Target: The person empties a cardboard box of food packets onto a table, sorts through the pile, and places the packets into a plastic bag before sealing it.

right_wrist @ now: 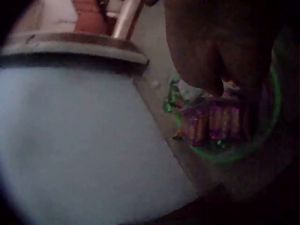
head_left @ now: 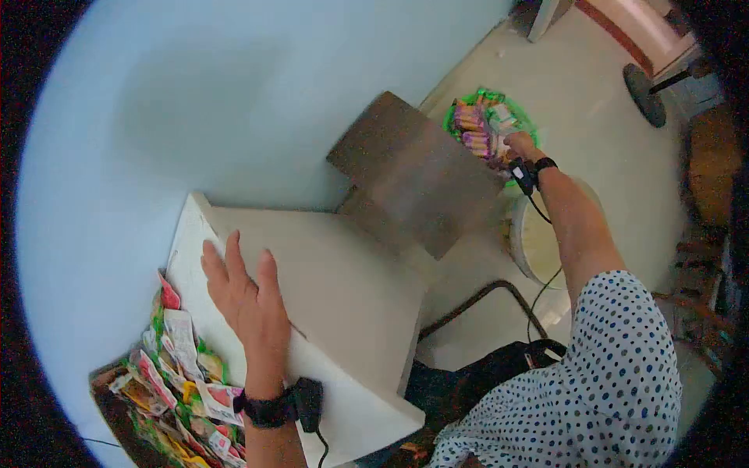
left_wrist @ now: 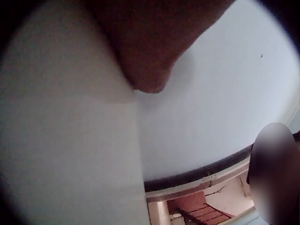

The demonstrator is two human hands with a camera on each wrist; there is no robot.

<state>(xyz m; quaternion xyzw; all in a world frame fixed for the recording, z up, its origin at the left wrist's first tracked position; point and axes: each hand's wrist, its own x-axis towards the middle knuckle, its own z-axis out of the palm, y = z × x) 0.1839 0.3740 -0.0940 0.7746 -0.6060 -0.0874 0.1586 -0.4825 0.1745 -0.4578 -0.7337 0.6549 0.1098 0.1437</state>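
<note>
My left hand (head_left: 253, 308) is spread above the white tabletop (head_left: 343, 273), fingers extended and nothing in them. In the left wrist view, part of that hand (left_wrist: 150, 61) shows dark against the pale wall. My right arm stretches far out, and the right hand (head_left: 524, 145) is down at a green-rimmed round basket (head_left: 530, 125) of snack packets. Purple-and-orange packets (head_left: 474, 143) lie beside its fingers. In the right wrist view, the hand (right_wrist: 220, 51) points down onto the purple packets (right_wrist: 225, 121); its fingertips are partly hidden, and I cannot tell whether they grip one.
Left of the table, a brown box (head_left: 100, 382) is packed with colourful packets (head_left: 183, 343). A brown flat panel (head_left: 421, 175) stands between table and basket. Near my right forearm is a pale round bucket (head_left: 538, 242). A dark bent metal tube (head_left: 476, 296) runs below the panel.
</note>
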